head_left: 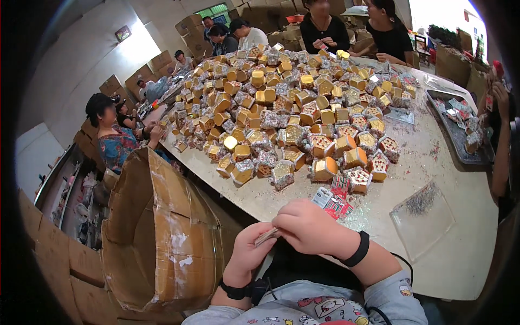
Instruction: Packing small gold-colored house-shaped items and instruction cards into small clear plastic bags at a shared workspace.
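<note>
Keep both hands, left hand and right hand, pinched on the flat card at lower centre, level above the surface.

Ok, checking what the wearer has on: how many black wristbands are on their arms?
2. One wristband circles the left wrist, the other wristband the right wrist. The left hand and right hand pinch a small flat piece. Sleeves may hide more.
</note>
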The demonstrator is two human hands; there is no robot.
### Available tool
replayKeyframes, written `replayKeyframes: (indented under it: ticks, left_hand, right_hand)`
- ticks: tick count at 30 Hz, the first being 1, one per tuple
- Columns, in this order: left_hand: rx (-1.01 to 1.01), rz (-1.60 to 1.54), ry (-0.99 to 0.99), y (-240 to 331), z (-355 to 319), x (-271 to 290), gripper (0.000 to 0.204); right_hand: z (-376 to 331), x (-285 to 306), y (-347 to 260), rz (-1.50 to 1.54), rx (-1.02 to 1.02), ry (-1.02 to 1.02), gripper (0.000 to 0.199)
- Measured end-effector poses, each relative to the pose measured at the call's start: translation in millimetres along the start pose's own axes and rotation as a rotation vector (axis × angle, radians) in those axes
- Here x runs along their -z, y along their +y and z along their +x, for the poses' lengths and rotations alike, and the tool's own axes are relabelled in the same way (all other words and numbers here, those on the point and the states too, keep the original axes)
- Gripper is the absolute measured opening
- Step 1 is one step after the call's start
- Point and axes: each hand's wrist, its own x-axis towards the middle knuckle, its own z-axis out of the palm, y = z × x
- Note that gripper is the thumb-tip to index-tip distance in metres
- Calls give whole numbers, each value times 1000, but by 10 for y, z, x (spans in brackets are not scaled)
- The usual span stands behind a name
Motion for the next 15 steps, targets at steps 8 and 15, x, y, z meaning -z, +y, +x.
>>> replayKeyframes:
  ticks: [8,15]
  left_hand:
    - [-190,96,195,-83,-55,74,21]
    - [-385,-179,303,-52,-54,27,16]
  right_hand:
    - [22,58,-23,93,-101,116,11]
    - [-22,96,43,323,-239,113,10]
